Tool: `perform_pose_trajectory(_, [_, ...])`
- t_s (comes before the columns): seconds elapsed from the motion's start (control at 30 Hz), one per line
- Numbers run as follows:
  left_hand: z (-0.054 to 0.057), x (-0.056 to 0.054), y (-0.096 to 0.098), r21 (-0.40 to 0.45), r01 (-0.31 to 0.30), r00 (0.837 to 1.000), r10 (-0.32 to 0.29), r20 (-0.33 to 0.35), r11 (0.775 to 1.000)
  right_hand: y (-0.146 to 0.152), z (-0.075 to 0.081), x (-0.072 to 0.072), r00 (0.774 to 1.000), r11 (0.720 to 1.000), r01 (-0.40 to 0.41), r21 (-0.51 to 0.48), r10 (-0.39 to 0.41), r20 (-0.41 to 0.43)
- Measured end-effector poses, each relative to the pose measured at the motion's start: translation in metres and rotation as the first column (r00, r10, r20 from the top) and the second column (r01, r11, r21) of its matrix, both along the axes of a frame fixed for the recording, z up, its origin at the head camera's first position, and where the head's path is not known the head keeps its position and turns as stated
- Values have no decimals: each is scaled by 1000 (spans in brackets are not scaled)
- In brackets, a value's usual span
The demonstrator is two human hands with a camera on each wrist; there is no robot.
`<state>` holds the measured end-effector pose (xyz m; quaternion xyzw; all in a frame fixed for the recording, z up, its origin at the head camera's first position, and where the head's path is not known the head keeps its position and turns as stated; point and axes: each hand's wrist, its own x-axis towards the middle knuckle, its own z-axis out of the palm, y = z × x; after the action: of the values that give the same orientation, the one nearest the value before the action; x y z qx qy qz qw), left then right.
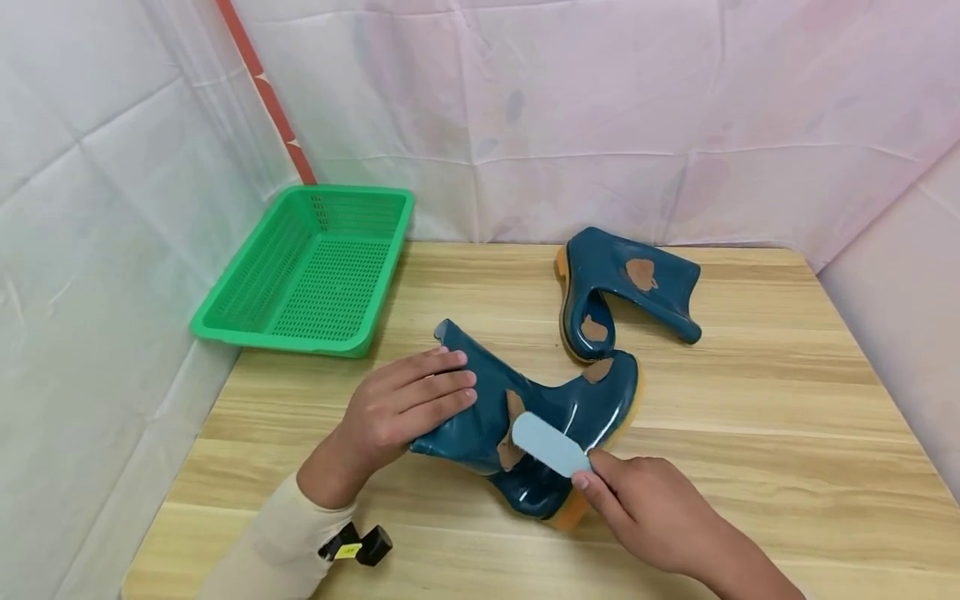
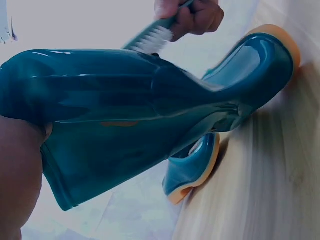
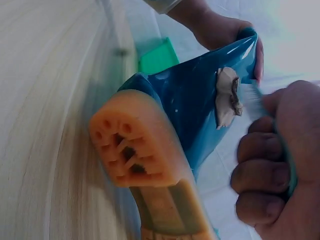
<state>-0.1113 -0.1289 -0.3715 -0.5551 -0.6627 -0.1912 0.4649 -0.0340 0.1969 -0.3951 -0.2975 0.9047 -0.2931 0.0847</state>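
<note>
A dark teal rain boot (image 1: 480, 392) lies on its side with a brown patch (image 1: 512, 429) on its shaft and another on its toe. My left hand (image 1: 408, 404) grips the shaft near the boot's opening, fingers laid across the top; the thumb is hidden in the head view. In my right hand (image 1: 652, 508) I hold a pale blue scrub brush (image 1: 551, 444) by its handle. White bristles (image 2: 152, 40) face down onto the shaft in the left wrist view. From the right wrist side, the brush end meets the edge of the brown patch (image 3: 227, 97).
Behind the held boot lies a second teal boot (image 1: 652, 258), bent over, with brown patches and an orange sole. A green plastic basket (image 1: 360, 321) stands at the back left. The wooden table (image 1: 787, 400) has white cloth walls around it.
</note>
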Motion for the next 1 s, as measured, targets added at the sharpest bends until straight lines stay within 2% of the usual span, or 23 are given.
perform_pose_trajectory(0.1, [2, -2, 4, 20, 12, 1000, -12, -4, 1000, -1, 2, 1, 996, 994, 4, -106, -13, -88])
perform_pose_trajectory(0.2, [5, -2, 10, 52, 21, 1000, -21, -11, 998, -8, 6, 2, 989, 987, -23, -159, 0, -146])
perform_pose_trajectory(0.33, [11, 0, 20, 110, 28, 1000, -27, -8, 994, -17, 9, 2, 984, 985, -59, -164, 30, -175])
perform_pose_trajectory(0.5, [20, 2, 31, 189, 32, 999, -33, -1, 981, -21, 7, 3, 974, 990, -45, -137, 14, -225])
perform_pose_trajectory(0.6, [21, 3, 32, 212, 23, 1000, -26, 13, 977, -23, 3, 4, 978, 994, -46, -98, 25, -208])
perform_pose_trajectory(0.77, [14, 6, 30, 260, 14, 999, -23, 31, 965, -26, -5, 4, 990, 997, -59, -43, 53, -129])
perform_pose_trajectory(1.0, [4, 7, 31, 297, 17, 996, -42, 78, 955, -17, -11, 5, 992, 999, -47, -3, 47, -121])
